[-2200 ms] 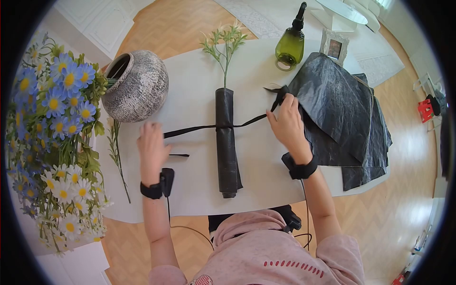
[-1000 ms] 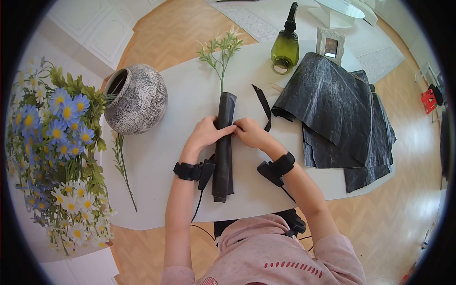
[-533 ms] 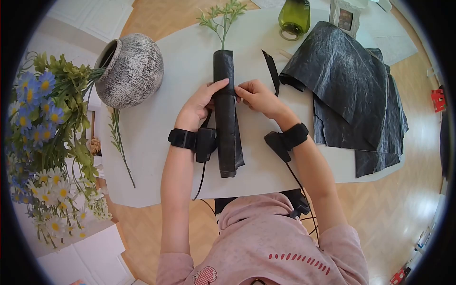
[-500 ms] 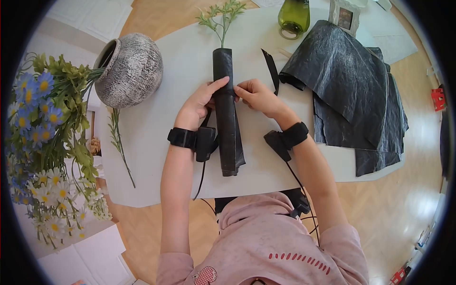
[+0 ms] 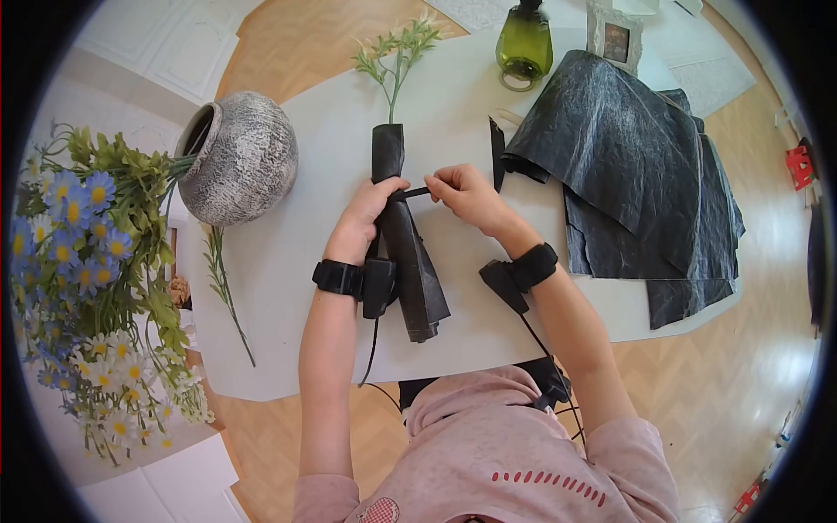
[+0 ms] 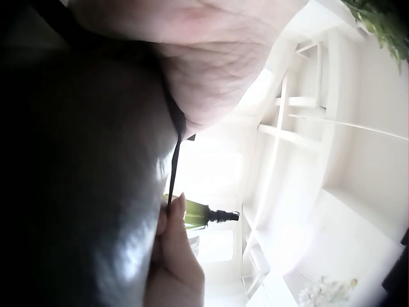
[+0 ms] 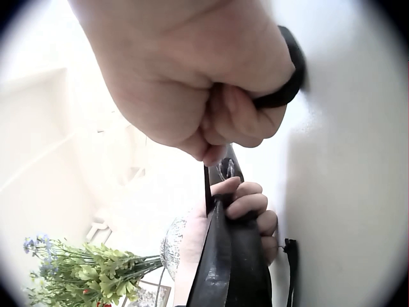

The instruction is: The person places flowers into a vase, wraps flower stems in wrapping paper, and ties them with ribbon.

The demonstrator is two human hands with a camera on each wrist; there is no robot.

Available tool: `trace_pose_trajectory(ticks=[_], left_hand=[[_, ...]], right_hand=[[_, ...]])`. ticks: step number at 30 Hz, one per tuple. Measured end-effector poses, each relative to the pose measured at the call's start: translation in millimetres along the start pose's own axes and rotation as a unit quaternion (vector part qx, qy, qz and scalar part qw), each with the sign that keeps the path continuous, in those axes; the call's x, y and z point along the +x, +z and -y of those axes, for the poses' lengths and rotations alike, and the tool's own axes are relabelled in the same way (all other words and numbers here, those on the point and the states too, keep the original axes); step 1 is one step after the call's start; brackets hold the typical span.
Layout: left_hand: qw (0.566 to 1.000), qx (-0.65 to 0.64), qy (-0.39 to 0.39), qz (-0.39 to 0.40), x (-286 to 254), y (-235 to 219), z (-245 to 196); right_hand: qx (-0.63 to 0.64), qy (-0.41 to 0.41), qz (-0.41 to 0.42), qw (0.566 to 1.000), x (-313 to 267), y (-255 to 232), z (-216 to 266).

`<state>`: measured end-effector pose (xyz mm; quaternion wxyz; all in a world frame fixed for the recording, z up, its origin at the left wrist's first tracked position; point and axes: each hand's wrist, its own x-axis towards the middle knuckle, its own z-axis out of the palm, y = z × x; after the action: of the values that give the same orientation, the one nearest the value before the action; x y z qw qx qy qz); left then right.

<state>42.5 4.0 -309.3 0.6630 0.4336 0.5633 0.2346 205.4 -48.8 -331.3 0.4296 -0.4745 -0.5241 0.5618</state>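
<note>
A black paper roll (image 5: 388,150) lies on the table with a leafy green sprig (image 5: 397,65) sticking out of its far end. My left hand (image 5: 362,213) grips the roll round its middle, thumb on top. In the right wrist view its curled fingers (image 7: 248,203) show under the roll. My right hand (image 5: 471,199) pinches a narrow black ribbon (image 5: 415,193), which runs taut from the roll at the left thumb. More of the ribbon loops out behind the right fist in the right wrist view. A loose ribbon tail (image 5: 497,152) lies beyond the right hand.
At left, a mottled grey vase (image 5: 237,157) lies tipped, with blue and white flowers (image 5: 87,209) spilling from it. Near it is a single green stem (image 5: 227,279). A green bottle (image 5: 525,52), a picture frame (image 5: 615,39) and black paper sheets (image 5: 636,174) occupy the right side.
The ribbon was first stretched across the roll between both hands. Both then came in to the roll. Now the right hand draws a ribbon length rightward, and the roll lies more slanted.
</note>
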Motion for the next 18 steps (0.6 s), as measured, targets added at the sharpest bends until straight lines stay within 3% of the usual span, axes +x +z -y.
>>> trace_pose_trajectory(ticks=[5,10,13,18], left_hand=[[1.000,0.002,-0.008,-0.020,1,-1,7],[0.996,0.091,0.020,-0.015,-9,-5,0],[0.925,0.352,0.140,-0.032,-19,-24,-7],[0.873,0.481,0.085,0.007,-29,-42,-14]], right_hand=[[-0.042,-0.008,-0.084,0.996,0,-4,-1],[0.001,0.018,-0.053,0.998,-1,-13,-1],[0.051,0.014,-0.033,0.998,-1,-12,-2],[0.028,-0.013,-0.017,0.999,1,-3,5]])
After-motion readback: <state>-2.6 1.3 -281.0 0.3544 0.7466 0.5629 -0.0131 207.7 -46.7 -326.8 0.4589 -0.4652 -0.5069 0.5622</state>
